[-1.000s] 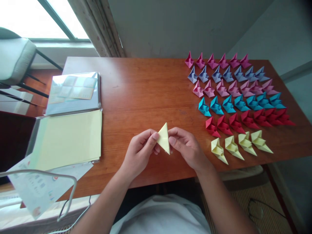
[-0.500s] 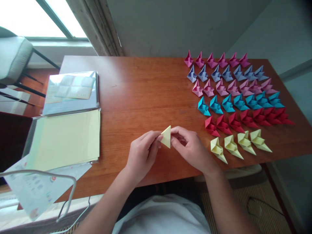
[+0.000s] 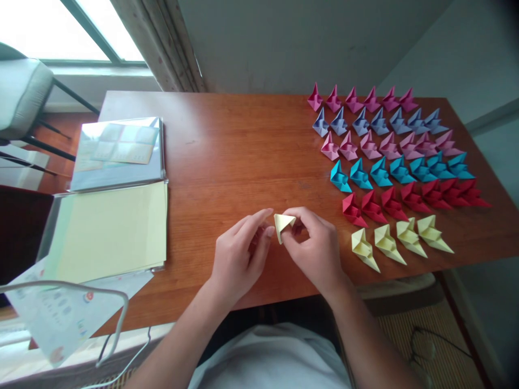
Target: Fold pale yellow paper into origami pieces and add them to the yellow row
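Observation:
A small pale yellow folded paper piece (image 3: 283, 222) is in my right hand (image 3: 317, 246), pinched with the thumb at its open underside. My left hand (image 3: 242, 249) is just left of the paper, its thumb and index finger apart and holding nothing. To the right stands a short row of pale yellow folded paper pieces (image 3: 388, 244). Behind them are rows of finished-looking pointed folds in red (image 3: 393, 204), blue (image 3: 400, 170), light pink (image 3: 388, 146), lavender (image 3: 379, 122) and magenta (image 3: 372, 100).
Sheets of yellow paper (image 3: 113, 232) lie on an opened folder at the table's left, with a clear plastic sleeve (image 3: 121, 173) behind. A printed sheet (image 3: 60, 319) and a pale curved tube (image 3: 121, 319) are at the front left. The wooden table (image 3: 227, 156) meets the wall behind.
My left fingers have let go of the yellow paper. The piece has turned in my right hand, and its flat triangle now shows an opened, three-dimensional shape.

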### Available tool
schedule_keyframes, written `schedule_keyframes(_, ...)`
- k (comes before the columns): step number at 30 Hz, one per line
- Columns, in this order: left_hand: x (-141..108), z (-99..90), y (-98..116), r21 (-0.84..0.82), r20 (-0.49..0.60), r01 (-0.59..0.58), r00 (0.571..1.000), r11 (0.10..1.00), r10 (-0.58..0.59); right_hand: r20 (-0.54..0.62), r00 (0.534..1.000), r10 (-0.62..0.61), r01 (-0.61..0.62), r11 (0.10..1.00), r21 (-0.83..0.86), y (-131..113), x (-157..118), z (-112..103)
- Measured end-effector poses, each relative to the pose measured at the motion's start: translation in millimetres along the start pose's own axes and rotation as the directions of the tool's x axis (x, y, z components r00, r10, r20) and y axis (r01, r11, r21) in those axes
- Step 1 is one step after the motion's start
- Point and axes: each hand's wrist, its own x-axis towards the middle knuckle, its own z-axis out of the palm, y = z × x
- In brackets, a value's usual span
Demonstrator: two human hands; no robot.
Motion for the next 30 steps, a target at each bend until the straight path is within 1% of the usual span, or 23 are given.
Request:
schedule_keyframes(3, -1, 0.8, 1, -0.037, 0.04, -0.053, 0.998, 0.998, 0.054, -0.04, 0.998, -0.058, 0.055, 0.994, -0.092, 2, 0, 2)
schedule_keyframes(6, -2, 2.3, 0, -0.028, 0.057, -0.064, 0.996, 0.998, 0.065, -0.045, 0.993, -0.111, 0.104, 0.985, -0.139, 2, -1, 3)
schedule_keyframes(10, -3, 2.7, -1, -0.026, 0.039, -0.026, 0.999, 0.999, 0.027, -0.008, 0.99, -0.141, 0.139, 0.983, -0.117, 0, -2, 3)
schedule_keyframes(16, -1, 0.3, 1, -0.165, 0.042, 0.102, 0.994, 0.981, -0.096, 0.08, 0.988, -0.134, 0.137, 0.99, -0.033, -3, -2, 1)
schedule_keyframes(21, 1, -1.4, 2, -0.33, 0.084, 0.23, 0.973, 0.915, -0.214, 0.12, 0.987, -0.111, 0.107, 0.994, 0.037, 0, -2, -3)
schedule_keyframes(26, 4, -2.9, 2, -0.525, 0.124, 0.345, 0.935, 0.778, -0.332, 0.137, 0.986, -0.094, 0.078, 0.99, 0.119, 3, -3, -8)
schedule_keyframes(28, 5, -4.1, 2, -0.56, 0.139, 0.377, 0.921, 0.738, -0.365, 0.128, 0.986, -0.103, 0.083, 0.985, 0.151, 4, -3, -9)
schedule_keyframes(30, 6, -5.9, 3, -0.571, 0.146, 0.392, 0.913, 0.721, -0.381, 0.106, 0.987, -0.117, 0.101, 0.984, 0.15, 3, -3, -8)
